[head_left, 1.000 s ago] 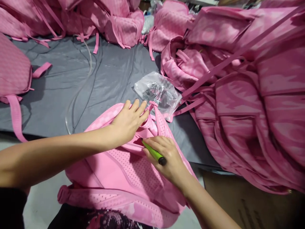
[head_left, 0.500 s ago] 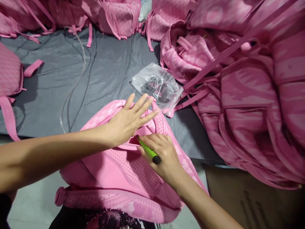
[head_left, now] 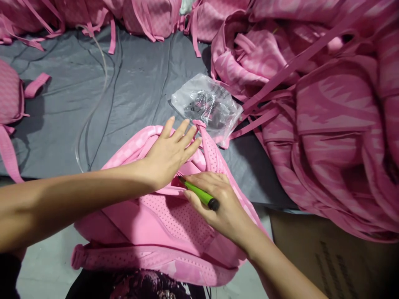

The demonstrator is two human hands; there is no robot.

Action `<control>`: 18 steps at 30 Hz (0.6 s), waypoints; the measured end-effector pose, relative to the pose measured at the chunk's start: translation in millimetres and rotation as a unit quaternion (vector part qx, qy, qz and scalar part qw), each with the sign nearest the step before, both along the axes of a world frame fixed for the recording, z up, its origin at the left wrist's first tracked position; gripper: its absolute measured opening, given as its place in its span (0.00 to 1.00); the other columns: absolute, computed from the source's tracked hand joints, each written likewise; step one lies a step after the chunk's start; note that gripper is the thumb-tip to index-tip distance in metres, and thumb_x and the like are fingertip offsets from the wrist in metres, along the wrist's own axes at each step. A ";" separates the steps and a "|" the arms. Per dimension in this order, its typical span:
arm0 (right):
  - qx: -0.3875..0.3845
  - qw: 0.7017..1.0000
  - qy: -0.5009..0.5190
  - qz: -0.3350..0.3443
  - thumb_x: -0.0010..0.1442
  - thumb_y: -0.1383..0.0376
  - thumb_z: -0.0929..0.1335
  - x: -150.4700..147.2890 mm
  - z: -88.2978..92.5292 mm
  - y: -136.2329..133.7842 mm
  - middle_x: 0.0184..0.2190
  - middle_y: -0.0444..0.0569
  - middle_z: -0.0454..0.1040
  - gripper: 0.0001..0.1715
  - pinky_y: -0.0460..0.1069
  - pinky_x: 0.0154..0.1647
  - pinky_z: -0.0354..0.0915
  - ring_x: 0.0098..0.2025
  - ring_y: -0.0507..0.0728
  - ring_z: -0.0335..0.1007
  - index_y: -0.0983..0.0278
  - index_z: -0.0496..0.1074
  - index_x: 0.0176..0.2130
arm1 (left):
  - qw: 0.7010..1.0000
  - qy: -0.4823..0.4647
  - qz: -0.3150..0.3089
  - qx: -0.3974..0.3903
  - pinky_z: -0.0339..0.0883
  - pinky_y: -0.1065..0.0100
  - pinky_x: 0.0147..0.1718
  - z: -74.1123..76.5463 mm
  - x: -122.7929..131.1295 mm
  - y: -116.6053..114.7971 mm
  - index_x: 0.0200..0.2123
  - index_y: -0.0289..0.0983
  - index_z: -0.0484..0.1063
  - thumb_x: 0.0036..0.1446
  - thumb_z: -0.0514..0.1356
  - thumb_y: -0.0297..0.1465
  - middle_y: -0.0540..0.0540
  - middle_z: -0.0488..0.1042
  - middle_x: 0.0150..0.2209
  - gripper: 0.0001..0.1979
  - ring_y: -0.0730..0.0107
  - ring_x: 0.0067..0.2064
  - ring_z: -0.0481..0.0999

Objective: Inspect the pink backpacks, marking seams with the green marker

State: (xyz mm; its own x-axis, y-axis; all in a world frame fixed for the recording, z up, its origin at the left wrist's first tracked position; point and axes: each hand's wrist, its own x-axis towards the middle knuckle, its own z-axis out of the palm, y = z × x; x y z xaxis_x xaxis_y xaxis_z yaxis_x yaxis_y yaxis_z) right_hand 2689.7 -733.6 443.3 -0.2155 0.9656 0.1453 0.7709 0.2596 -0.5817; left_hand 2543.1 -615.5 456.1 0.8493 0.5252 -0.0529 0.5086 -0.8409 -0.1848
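A pink backpack [head_left: 131, 226] with dotted mesh padding lies in front of me, resting partly on my lap and partly against the table edge. My left hand [head_left: 168, 155] is spread flat over its upper part, fingers apart. Held in my right hand [head_left: 215, 195] is a green pen-like tool [head_left: 201, 194] with black ends. Its dark tip points into the fold at the backpack's top opening, just below my left palm. What the tip touches is hidden. Behind the backpack's shoulder strap lies a clear plastic bag [head_left: 205, 104] with dark contents I cannot make out.
Piled pink camouflage backpacks [head_left: 336, 133] fill the right side. More pink bags [head_left: 152, 18] line the back of the grey-covered table [head_left: 137, 83], and one bag [head_left: 11, 93] sits at the left. A clear tube [head_left: 104, 79] curves over the cloth. A brown cardboard box [head_left: 299, 253] stands lower right.
The view has shifted slightly. The rear end of the green tool has swung a little to the right with my right hand. My left hand stays spread on the backpack.
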 end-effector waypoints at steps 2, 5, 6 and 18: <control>0.021 1.000 0.008 -0.014 0.65 0.65 0.69 -6.6 -3.5 2.5 0.42 0.46 0.78 0.10 0.56 0.46 0.60 0.43 0.58 0.72 0.63 0.75 0.46 | 1.000 0.007 0.024 -0.004 0.40 0.38 0.67 4.8 -0.5 -0.6 0.70 0.38 0.49 0.64 0.54 0.29 0.39 0.41 0.73 0.33 0.43 0.73 0.39; 0.040 0.998 0.037 -0.029 0.64 0.65 0.70 -16.2 -10.3 4.9 0.41 0.45 0.79 0.09 0.57 0.46 0.59 0.43 0.58 0.72 0.63 0.75 0.46 | 0.999 0.029 0.029 -0.012 0.55 0.43 0.60 11.0 -1.1 1.1 0.69 0.37 0.49 0.64 0.53 0.28 0.35 0.49 0.70 0.32 0.41 0.67 0.56; 0.048 0.997 0.042 -0.036 0.64 0.65 0.70 -18.2 -11.9 4.9 0.40 0.45 0.79 0.10 0.57 0.47 0.58 0.43 0.58 0.72 0.63 0.75 0.46 | 0.999 0.034 0.025 -0.010 0.58 0.45 0.58 12.5 -1.1 2.0 0.69 0.36 0.50 0.64 0.53 0.28 0.34 0.53 0.69 0.32 0.43 0.63 0.61; 0.118 0.983 0.023 -0.140 0.63 0.66 0.69 -32.4 -18.6 1.4 0.36 0.45 0.78 0.05 0.57 0.46 0.57 0.41 0.57 0.72 0.63 0.76 0.40 | 0.999 0.032 0.014 -0.002 0.55 0.52 0.59 12.3 -5.3 6.1 0.70 0.36 0.46 0.64 0.52 0.29 0.36 0.45 0.72 0.33 0.48 0.64 0.60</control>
State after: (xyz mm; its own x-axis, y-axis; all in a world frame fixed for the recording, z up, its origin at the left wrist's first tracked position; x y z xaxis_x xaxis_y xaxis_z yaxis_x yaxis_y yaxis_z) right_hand 2657.3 -732.3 424.7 0.0654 0.9247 0.3749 0.8058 0.1727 -0.5665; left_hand 2537.8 -609.4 468.5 0.8289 0.5488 -0.1087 0.5197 -0.8273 -0.2134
